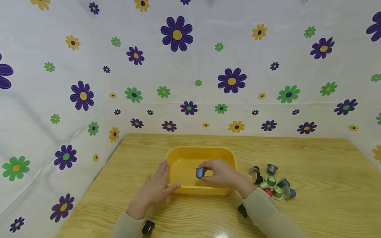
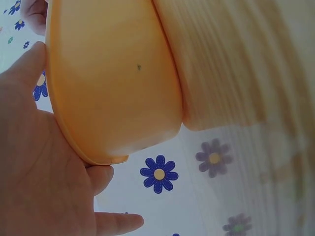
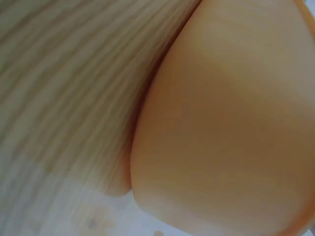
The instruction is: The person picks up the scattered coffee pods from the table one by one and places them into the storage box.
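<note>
A blue coffee capsule point(image 1: 200, 173) is pinched between the thumb and fingers of my right hand point(image 1: 221, 173), over the inside of a yellow plastic tub point(image 1: 205, 190). My left hand point(image 1: 151, 191) touches the tub's left rim and near left corner, its fingers extended. The left wrist view has the tub's outer wall point(image 2: 113, 93) close up, with the left palm point(image 2: 44, 172) along its rim. Only the tub's side point(image 3: 221, 123) and the table appear in the right wrist view; the right hand and the capsule are out of sight there.
Right of the tub lies a loose pile of coffee capsules, among them a green one point(image 1: 271, 180), a red one point(image 1: 268, 192) and a blue one point(image 1: 289, 192). Single black capsules lie near the right sleeve point(image 1: 242, 210) and left sleeve point(image 1: 148, 227). Flowered cloth point(image 1: 178, 66) hangs behind the wooden table point(image 1: 190, 215).
</note>
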